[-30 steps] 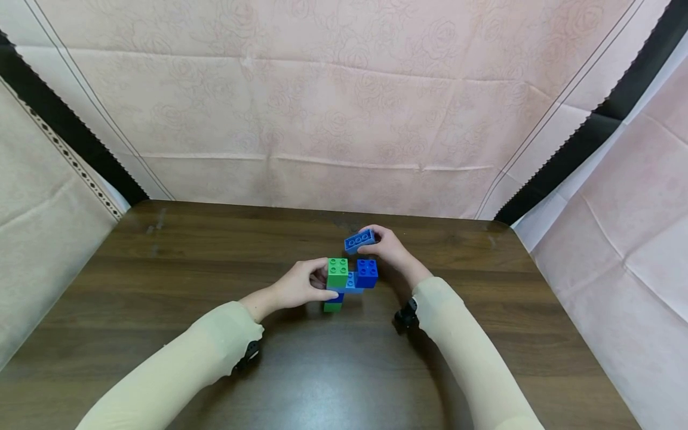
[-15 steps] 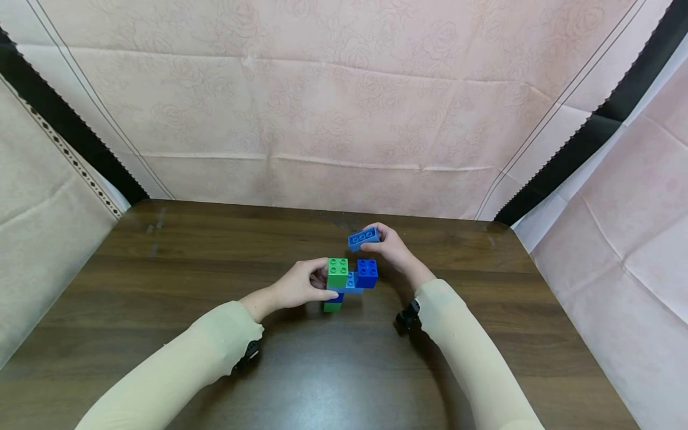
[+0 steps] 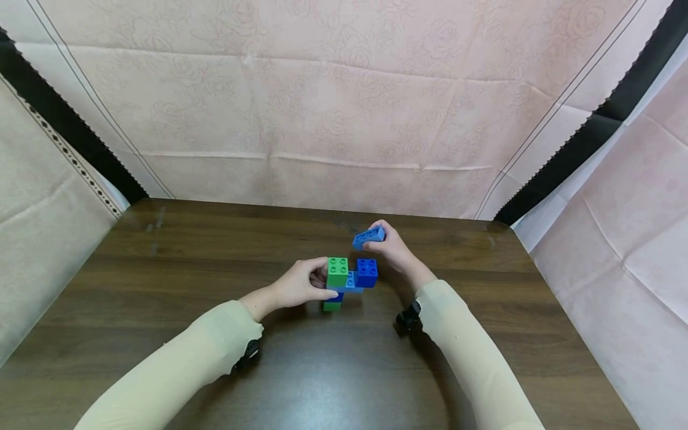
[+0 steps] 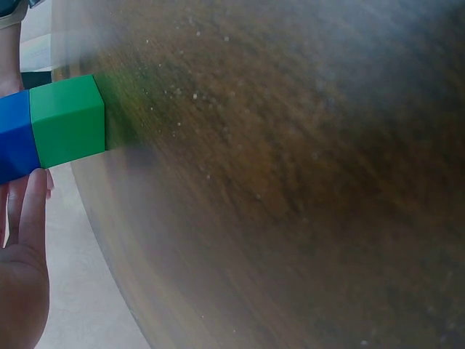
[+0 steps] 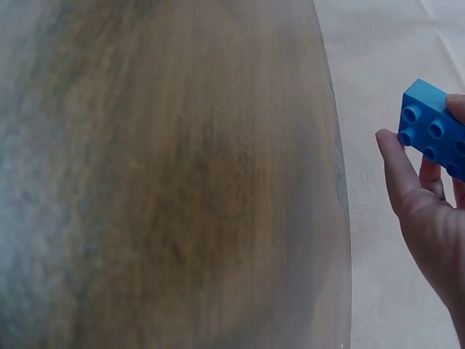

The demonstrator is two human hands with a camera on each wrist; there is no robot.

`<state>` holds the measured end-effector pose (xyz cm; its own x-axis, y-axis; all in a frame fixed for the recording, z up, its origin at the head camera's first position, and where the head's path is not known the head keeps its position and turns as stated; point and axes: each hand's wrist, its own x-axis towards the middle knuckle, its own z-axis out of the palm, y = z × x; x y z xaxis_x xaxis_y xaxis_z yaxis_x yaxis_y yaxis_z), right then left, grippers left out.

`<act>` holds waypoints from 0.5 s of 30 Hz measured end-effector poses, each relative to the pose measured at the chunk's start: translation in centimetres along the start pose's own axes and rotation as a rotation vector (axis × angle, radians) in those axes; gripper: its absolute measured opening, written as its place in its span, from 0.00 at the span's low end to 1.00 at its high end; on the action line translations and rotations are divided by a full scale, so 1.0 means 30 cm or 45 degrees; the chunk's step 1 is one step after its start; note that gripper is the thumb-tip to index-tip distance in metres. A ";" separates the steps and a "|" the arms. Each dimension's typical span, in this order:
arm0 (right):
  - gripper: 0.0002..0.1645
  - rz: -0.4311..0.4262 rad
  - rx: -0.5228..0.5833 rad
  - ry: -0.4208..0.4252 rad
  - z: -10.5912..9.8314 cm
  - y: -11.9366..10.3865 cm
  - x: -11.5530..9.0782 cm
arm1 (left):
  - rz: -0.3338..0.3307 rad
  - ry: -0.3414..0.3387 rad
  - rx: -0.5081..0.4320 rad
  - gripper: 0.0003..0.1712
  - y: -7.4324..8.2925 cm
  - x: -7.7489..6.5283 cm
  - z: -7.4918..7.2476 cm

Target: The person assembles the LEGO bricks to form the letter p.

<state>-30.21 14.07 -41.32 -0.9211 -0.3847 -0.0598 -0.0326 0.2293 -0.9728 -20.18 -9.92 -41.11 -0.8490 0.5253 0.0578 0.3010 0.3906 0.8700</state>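
Observation:
My left hand [image 3: 301,284] grips a small build of toy building bricks from its left side, fingers behind and thumb in front. On top of the build are a green brick [image 3: 337,272] and, to its right, a dark blue brick [image 3: 367,273], both on a long light blue brick [image 3: 352,289]. Below, a dark blue brick and a bottom green brick [image 4: 69,123] form the base. Beyond the build, my right hand [image 3: 395,248] pinches a long light blue brick [image 3: 368,237] between thumb and fingers. Its studs [image 5: 436,129] show in the right wrist view.
The brown wood-grain table [image 3: 215,239] stretches around both hands, its far edge a short way behind the right hand. Pale patterned cloth [image 3: 333,119] hangs behind it. A black wrist camera [image 3: 408,318] sits under the right sleeve.
My right hand has shifted slightly back and to the right with its light blue brick, which has tilted a little. The left hand and the build have stayed put.

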 end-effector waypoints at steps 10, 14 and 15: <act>0.17 -0.025 0.103 -0.035 -0.003 0.003 -0.010 | -0.001 0.005 0.006 0.20 0.001 -0.002 0.000; 0.17 -0.029 0.090 -0.032 -0.003 0.001 -0.013 | -0.002 0.003 0.003 0.20 0.000 -0.003 0.000; 0.17 -0.031 0.091 -0.031 -0.003 -0.001 -0.014 | -0.002 0.003 0.003 0.20 0.000 -0.003 0.000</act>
<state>-29.85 14.32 -41.25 -0.9107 -0.4111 -0.0403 -0.0265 0.1556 -0.9875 -20.11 -9.96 -41.11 -0.8504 0.5230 0.0575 0.3005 0.3931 0.8690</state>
